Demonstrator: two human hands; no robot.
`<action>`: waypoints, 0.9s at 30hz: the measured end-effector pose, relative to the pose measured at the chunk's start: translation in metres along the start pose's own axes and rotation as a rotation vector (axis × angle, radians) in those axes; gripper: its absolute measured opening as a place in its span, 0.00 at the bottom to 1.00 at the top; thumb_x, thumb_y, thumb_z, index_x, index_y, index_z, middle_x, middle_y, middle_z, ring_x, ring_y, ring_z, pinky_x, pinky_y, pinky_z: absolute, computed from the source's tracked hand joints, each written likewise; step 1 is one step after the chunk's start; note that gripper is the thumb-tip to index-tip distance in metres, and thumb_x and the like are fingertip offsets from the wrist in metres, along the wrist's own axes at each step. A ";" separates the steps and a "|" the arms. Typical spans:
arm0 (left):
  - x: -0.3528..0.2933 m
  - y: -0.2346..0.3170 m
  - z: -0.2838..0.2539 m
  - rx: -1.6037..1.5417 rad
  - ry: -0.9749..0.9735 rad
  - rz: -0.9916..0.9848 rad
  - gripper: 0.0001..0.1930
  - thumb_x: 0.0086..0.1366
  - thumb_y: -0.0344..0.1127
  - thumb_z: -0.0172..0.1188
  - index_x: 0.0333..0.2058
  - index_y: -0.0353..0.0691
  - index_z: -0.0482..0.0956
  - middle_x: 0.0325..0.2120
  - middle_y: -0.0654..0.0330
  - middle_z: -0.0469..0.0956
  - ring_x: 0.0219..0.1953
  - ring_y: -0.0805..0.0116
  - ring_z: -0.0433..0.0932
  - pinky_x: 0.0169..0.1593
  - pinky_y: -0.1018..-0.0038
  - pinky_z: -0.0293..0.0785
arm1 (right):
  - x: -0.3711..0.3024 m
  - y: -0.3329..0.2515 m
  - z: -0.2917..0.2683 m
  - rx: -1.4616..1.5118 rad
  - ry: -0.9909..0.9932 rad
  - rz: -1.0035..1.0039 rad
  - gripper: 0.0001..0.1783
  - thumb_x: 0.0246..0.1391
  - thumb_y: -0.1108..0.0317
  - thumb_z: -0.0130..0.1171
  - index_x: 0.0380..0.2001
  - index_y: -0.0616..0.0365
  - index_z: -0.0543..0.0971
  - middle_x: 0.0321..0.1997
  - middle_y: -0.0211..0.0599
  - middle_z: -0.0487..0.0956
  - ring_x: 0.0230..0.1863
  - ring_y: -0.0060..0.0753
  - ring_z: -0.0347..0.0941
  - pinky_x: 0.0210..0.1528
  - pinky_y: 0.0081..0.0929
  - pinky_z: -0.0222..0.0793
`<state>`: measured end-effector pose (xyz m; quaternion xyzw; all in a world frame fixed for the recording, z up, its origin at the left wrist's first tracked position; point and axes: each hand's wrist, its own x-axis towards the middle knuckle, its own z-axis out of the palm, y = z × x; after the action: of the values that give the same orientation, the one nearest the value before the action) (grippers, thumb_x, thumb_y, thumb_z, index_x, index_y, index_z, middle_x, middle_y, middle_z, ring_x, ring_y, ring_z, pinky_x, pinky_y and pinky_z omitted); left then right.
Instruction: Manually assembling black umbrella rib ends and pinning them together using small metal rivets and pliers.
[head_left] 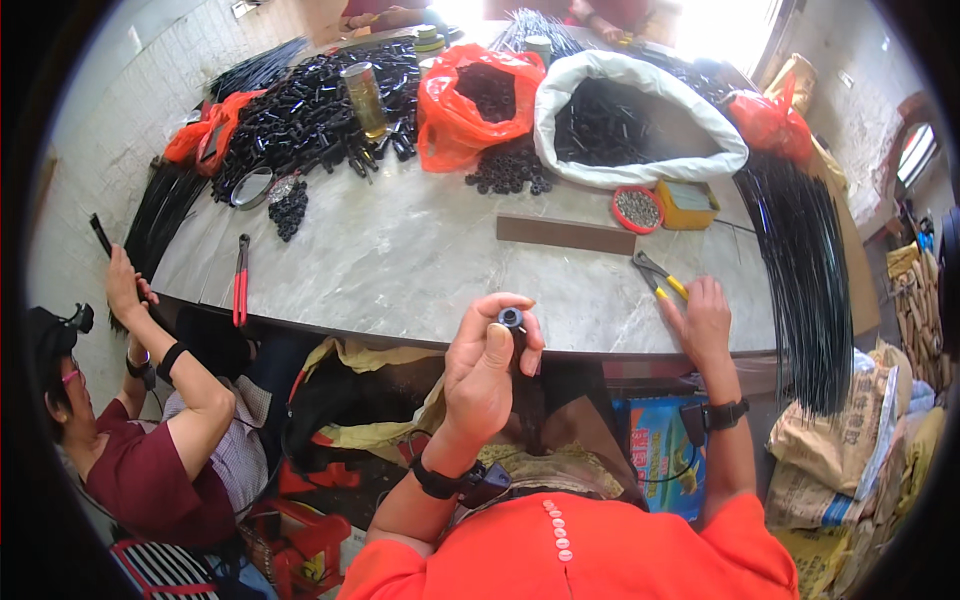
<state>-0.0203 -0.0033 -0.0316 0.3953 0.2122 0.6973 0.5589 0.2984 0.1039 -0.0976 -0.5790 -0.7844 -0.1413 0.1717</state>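
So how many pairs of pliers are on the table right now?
2. The red-handled pliers lie on the table's left side, untouched. The yellow-handled pliers lie near the front edge on the right, under the right hand's fingertips. More may be hidden among the black parts.

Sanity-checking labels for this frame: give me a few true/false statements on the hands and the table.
1. The left hand pinches a small black round part. True.
2. The right hand rests on red-handled pliers. False: it touches yellow-handled pliers; the red-handled pliers lie alone, far left.
3. The white sack holds black parts. True.
4. The red dish lies at the near edge of the table. False: it sits mid-table beside a yellow box.
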 end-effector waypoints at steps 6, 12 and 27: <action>0.000 0.000 -0.001 0.084 0.028 0.026 0.22 0.76 0.48 0.45 0.52 0.31 0.68 0.30 0.57 0.72 0.27 0.74 0.66 0.32 0.77 0.64 | 0.002 -0.032 -0.053 1.561 -0.468 0.719 0.21 0.63 0.55 0.57 0.40 0.66 0.77 0.28 0.39 0.79 0.19 0.32 0.73 0.23 0.30 0.69; -0.001 -0.001 0.004 0.162 0.094 0.046 0.23 0.75 0.50 0.46 0.50 0.30 0.69 0.29 0.59 0.71 0.26 0.76 0.64 0.31 0.79 0.62 | 0.014 -0.092 -0.159 1.680 -0.994 0.285 0.18 0.65 0.60 0.55 0.46 0.66 0.73 0.28 0.35 0.79 0.20 0.21 0.73 0.24 0.20 0.68; -0.011 -0.009 0.015 0.271 0.194 0.076 0.15 0.77 0.44 0.44 0.47 0.38 0.72 0.32 0.69 0.70 0.29 0.84 0.62 0.31 0.86 0.60 | 0.044 -0.128 -0.199 1.076 -1.292 0.023 0.14 0.65 0.60 0.52 0.45 0.60 0.71 0.25 0.30 0.77 0.21 0.19 0.72 0.25 0.22 0.68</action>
<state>-0.0026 -0.0136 -0.0330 0.4055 0.3422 0.7180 0.4505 0.1854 0.0214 0.0980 -0.3932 -0.6828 0.6131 -0.0572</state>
